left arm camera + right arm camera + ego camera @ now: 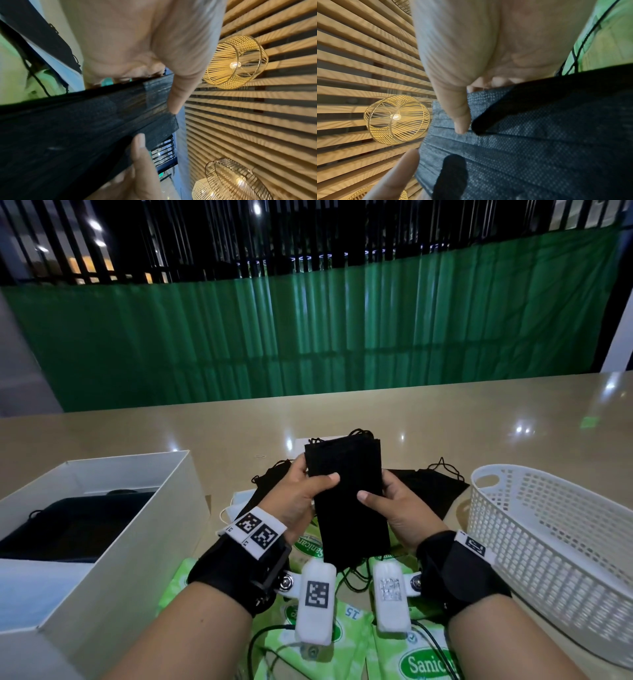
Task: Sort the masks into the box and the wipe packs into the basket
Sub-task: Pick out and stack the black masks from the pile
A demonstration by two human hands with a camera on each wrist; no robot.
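Note:
Both hands hold a stack of black masks [347,491] upright above the table's middle. My left hand [301,491] grips its left edge, thumb on the front. My right hand [390,505] grips the right edge the same way. In the left wrist view the mask stack [77,128] fills the lower left, and in the right wrist view the mask stack [539,135] lies under the thumb. A white box [113,518] at the left holds dark masks. The white basket [548,542] stands at the right. Green wipe packs [421,659] lie under my wrists.
More black masks [431,491] and a pale mask [236,505] lie on the beige table [479,422] behind my hands. Black cables [260,645] run across the wipe packs. A green curtain hangs beyond the table's far edge.

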